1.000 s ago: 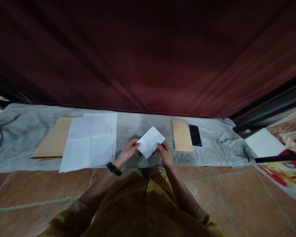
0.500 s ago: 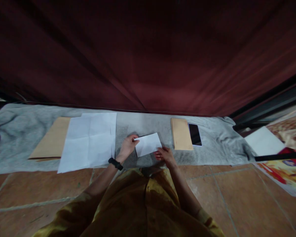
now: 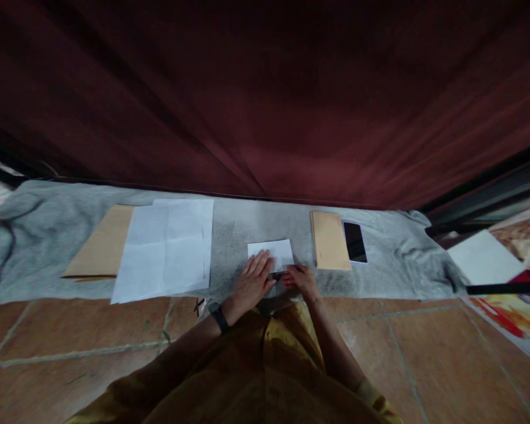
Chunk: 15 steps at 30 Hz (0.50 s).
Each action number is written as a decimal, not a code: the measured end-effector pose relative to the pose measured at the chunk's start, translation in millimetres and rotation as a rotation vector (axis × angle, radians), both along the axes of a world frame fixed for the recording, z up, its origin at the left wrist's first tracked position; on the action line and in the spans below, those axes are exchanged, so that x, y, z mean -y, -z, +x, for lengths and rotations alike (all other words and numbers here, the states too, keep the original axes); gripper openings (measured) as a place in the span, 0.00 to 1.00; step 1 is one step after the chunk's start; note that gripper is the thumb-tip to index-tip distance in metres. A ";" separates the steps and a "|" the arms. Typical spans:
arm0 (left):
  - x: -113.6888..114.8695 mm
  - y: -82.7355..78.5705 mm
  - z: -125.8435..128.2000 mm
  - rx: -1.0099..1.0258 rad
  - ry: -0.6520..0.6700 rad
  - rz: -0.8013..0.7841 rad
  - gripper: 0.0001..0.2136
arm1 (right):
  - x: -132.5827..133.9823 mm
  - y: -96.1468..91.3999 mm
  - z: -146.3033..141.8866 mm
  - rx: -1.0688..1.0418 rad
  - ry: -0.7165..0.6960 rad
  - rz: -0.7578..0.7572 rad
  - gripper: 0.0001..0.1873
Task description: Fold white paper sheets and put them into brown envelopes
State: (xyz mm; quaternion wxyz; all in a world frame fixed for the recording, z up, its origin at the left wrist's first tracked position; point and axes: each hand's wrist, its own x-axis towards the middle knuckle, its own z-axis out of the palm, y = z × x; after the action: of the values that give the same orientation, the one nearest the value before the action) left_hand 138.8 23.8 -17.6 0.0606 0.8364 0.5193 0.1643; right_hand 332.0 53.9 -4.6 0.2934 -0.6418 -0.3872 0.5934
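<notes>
A folded sheet of white paper (image 3: pixel 283 249) lies on the grey cloth (image 3: pixel 229 235) in front of me. My left hand (image 3: pixel 252 275) rests on its left part, palm down with the fingers stretched out. At the paper's lower right corner, my right hand (image 3: pixel 301 279) has its fingers curled in and grips the edge. Part of the near edge is hidden beneath my hands. To the left lie large white sheets (image 3: pixel 163 250), partly over brown envelopes (image 3: pixel 99 247). A small stack of brown envelopes (image 3: pixel 332 240) sits to the right, beside a phone (image 3: pixel 355 241).
A dark red curtain (image 3: pixel 265 129) hangs behind the cloth-covered surface. Tiled floor (image 3: pixel 406 341) shows in front of it. On the far right are a white sheet (image 3: pixel 486 257), a dark bar (image 3: pixel 507 288) and a colourful printed package (image 3: pixel 512 318).
My left hand has let go of the paper's left edge and now lies flat on top of it. The paper has come down flat and straightened. My right hand stays at its corner.
</notes>
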 end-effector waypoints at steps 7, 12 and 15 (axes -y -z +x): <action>6.7 4.8 -4.0 -0.177 0.070 -0.013 0.31 | -0.5 -7.1 9.0 -0.002 -0.010 -0.202 0.17; 5.4 2.2 -6.3 -0.169 0.100 -0.032 0.32 | 10.2 -5.9 20.8 0.022 -0.101 -0.108 0.19; 6.1 1.8 -5.9 -0.145 0.112 -0.033 0.33 | 9.5 -7.8 15.3 0.108 -0.151 0.182 0.18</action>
State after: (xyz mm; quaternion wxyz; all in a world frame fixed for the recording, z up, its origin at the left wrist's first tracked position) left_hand 132.9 17.7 -19.3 0.0458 0.8728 0.4773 0.0913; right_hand 347.3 44.4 3.2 0.2833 -0.6127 -0.5019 0.5408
